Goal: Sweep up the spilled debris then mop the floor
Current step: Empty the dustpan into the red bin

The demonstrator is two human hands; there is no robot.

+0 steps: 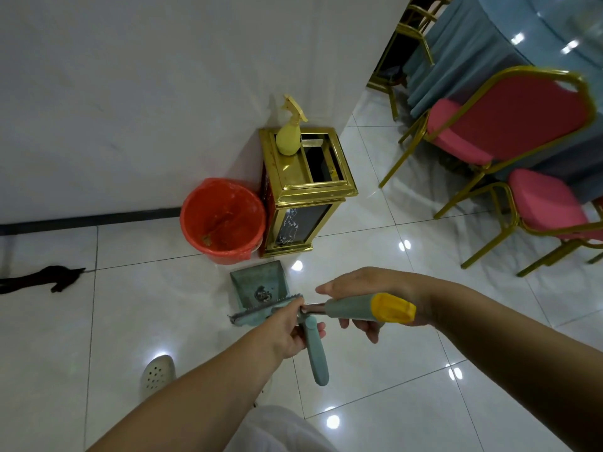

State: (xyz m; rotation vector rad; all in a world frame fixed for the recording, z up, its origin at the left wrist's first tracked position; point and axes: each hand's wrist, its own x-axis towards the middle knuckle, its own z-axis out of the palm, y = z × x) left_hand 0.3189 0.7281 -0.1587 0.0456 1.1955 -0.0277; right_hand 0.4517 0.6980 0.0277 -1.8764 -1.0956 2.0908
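While you stand on the shiny white floor (375, 353), both of your hands are busy with the cleaning tools. Your right hand (368, 296) is wrapped around the grey-green handle (350, 308) with the yellow end, and its fingers curl under it, closed tight on it. Your left hand (292, 331) holds the top of the dustpan (261, 290) where its toothed edge is, with the fingers closed around that part. A second green handle (317, 357) hangs down from your left hand toward you. The dustpan sits on the floor just in front of your hands, and a small clump of dark debris (262, 293) lies in it. Just past the dustpan is the red bucket (223, 220), lined with a red bag, and it stands against the white wall (146, 93). There is some brownish stuff at the bottom of the bucket. Touching the bucket on its right side is a gold bin (303, 190) with a square hole on top. A yellow spray bottle (288, 135) stands upright on the back left corner of the bin's top. Near the left edge of the floor lies a dark cloth (49, 277), well apart from the bucket. Your pale shoe (158, 373) shows below your left arm. On the right side are red chairs (509, 122) with gold legs, pushed near a table with a blue cloth (473, 44).
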